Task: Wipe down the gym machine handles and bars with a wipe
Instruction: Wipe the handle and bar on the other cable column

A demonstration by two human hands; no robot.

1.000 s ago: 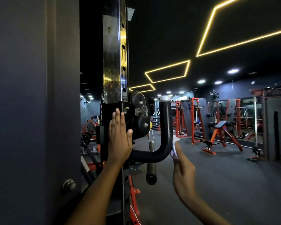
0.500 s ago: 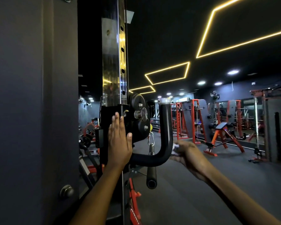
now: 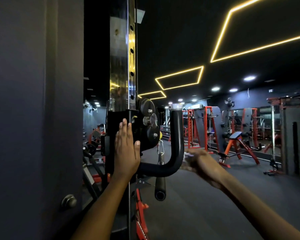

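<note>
**Wipe at the bend of the bar**

My left hand lies flat with straight fingers on the black carriage; my right hand, blurred, pinches the white wipe against the curved bar at its 4 o'clock side; a hanging handle is at 6 o'clock below the bar.
</note>
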